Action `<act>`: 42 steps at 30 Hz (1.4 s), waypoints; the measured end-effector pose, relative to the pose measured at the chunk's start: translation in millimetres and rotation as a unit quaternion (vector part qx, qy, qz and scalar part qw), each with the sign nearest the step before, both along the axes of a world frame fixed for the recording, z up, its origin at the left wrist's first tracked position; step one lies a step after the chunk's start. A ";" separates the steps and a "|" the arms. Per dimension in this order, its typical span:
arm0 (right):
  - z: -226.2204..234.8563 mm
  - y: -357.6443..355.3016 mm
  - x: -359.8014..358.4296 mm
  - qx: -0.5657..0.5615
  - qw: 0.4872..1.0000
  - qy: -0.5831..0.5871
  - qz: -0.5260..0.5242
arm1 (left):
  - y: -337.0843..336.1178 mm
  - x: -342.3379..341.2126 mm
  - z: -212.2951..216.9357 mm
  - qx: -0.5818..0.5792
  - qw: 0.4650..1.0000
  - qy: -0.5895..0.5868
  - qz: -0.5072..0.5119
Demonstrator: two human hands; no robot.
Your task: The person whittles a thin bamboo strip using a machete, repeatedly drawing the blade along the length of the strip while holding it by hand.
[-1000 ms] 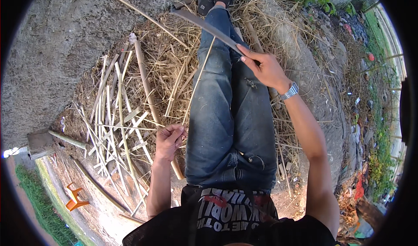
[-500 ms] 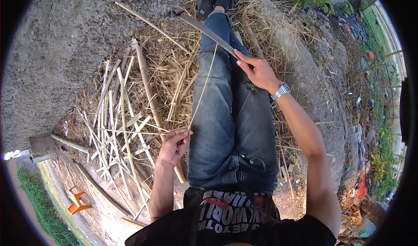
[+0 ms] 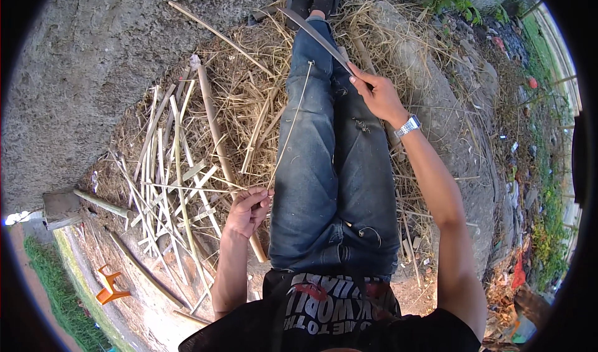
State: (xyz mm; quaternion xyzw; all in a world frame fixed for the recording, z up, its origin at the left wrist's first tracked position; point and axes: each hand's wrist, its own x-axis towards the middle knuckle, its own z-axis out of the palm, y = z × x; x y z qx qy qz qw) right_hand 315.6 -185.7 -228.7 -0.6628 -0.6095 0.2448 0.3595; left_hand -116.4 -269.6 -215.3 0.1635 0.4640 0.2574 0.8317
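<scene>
My left hand (image 3: pixel 249 210) is closed, pinching the near end of a thin bamboo strip (image 3: pixel 290 131) between thumb and fingers beside my left thigh. The strip slants away over the left leg of my jeans (image 3: pixel 305 159), and a small curl of shaving shows at its far end. In my right hand (image 3: pixel 377 99), above the other knee, is a long knife (image 3: pixel 319 39) with a narrow grey blade. Its blade points away and to the left, over my shins, apart from the strip's end. The fingers hide the handle.
Left of my legs lie several split bamboo strips (image 3: pixel 180 184) in a loose heap and a thicker bamboo pole (image 3: pixel 215 125). Straw-like shavings (image 3: pixel 243 81) cover the ground around my legs. Rough rock (image 3: pixel 423 59) rises at the right. An orange stool (image 3: pixel 111 288) stands at lower left.
My right hand and the knife have moved slightly to the right, and the blade has come off the strip's far end. A small curl now shows there. My left hand has barely moved.
</scene>
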 end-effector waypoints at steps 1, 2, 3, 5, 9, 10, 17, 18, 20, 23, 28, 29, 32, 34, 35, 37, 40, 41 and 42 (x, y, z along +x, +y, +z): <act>-3.0 -3.7 2.8 0.017 1.000 0.025 0.010 | 1.6 0.3 -1.4 0.003 1.000 0.007 0.003; 5.1 -10.3 -3.6 0.012 0.999 0.027 0.014 | -1.7 -1.2 -1.4 0.003 1.000 0.016 0.011; 15.8 -14.9 -9.3 0.013 0.999 0.012 0.044 | -1.7 -2.5 -2.8 0.006 1.000 0.007 0.007; 21.2 -20.7 -17.7 0.007 0.995 -0.044 0.087 | -1.4 -0.1 -2.1 0.009 1.000 0.015 0.005; 30.4 -26.5 -19.6 0.026 0.984 -0.106 0.141 | -2.9 -1.9 -4.0 0.031 0.999 0.039 -0.011; 25.9 -22.7 -14.5 0.021 0.985 -0.115 0.124 | -4.3 -3.6 -4.4 0.044 0.998 0.050 -0.013; 17.1 -13.6 17.8 -0.056 0.992 -0.109 0.020 | -15.9 -12.0 -8.5 0.055 0.996 0.070 -0.010; 19.2 -20.2 13.8 -0.062 0.993 -0.094 0.032 | -15.5 -13.3 -10.7 0.053 0.996 0.071 -0.007; 24.1 -31.0 0.7 -0.007 0.998 -0.052 0.044 | -11.2 -13.4 -17.2 0.045 0.997 0.063 -0.003; 29.1 -41.2 -19.6 0.038 0.992 -0.034 0.116 | -7.4 -6.8 -16.5 0.041 0.997 0.065 -0.009; 23.3 -44.4 -21.7 0.002 0.976 -0.152 0.158 | -3.1 -5.4 -9.7 0.031 0.998 0.051 -0.016; 14.5 -40.3 -17.2 0.017 0.984 -0.122 0.131 | -4.0 -6.8 -11.8 0.028 0.999 0.045 -0.004; 4.6 -27.7 -2.8 0.019 0.994 -0.066 0.079 | -4.5 -6.1 -8.6 0.016 0.998 0.053 -0.006; -2.1 -21.1 6.9 -0.001 0.999 -0.049 0.016 | -7.6 -8.7 -13.4 0.019 0.999 0.040 -0.010; 0.7 -21.0 7.7 -0.014 0.999 -0.044 0.020 | -6.9 -9.2 -13.7 0.019 0.999 0.028 -0.014; 1.6 -25.3 2.6 0.023 0.998 -0.026 0.046 | -2.3 -9.9 -14.6 0.019 0.999 0.023 -0.017; 20.8 -36.7 -14.5 -0.018 0.995 -0.040 0.090 | -3.6 -6.8 -8.0 0.003 0.999 0.039 -0.012; 21.5 -38.5 -18.6 -0.001 0.992 -0.058 0.111 | -1.3 -5.4 -6.6 -0.006 1.000 0.026 -0.014; 21.5 -40.1 -20.5 0.016 0.988 -0.075 0.131 | 0.0 -4.6 -5.8 -0.014 1.000 0.014 -0.016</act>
